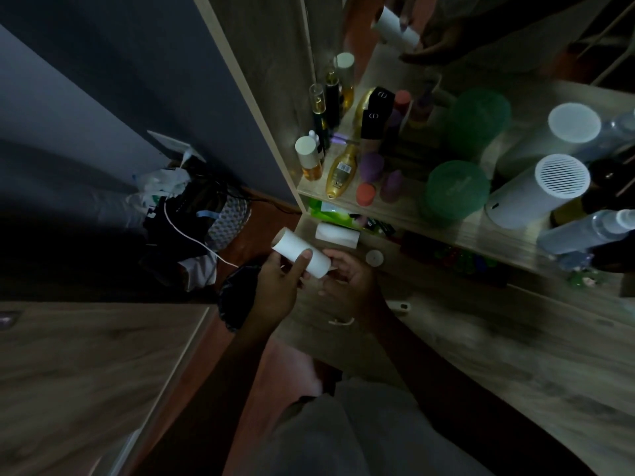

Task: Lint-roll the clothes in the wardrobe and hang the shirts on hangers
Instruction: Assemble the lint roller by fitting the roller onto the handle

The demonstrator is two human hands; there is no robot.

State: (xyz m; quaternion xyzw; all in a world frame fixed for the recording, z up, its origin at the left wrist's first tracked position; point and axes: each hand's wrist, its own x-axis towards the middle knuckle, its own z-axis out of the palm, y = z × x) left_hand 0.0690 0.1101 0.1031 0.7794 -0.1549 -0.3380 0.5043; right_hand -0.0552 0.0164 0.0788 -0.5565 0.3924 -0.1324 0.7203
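Landmark: wooden dressing table (446,338), running along the right side of the view.
Lint-roller refill roll (302,257): white cylinder with a cardboard core showing at its far end; it is being held in the air just off the table's near-left edge, tilted, far end pointing up and left.
Left hand (278,286): fingers are wrapping the roll from below and from the left; the thumb (302,261) is pressing flat on the roll's upper face, near its middle. Grasping the roll.
Right hand (347,280): fingers are curling at the roll's near end, fingertips touching its rim and a small tan tab there; whether they are pinching the tab or only resting on it I cannot tell.
Second white roll (337,234): lying on its side on the table, just beyond the hands, apart from them.
Round white disc (374,258): sitting on the table just right of the right hand.
Raised shelf (395,214): standing on the table behind the hands, crowded with bottles and jars.
Mirror (481,36): at the table's back, reflecting the hands and the roll.
Lighting: dim; fine detail is being lost.
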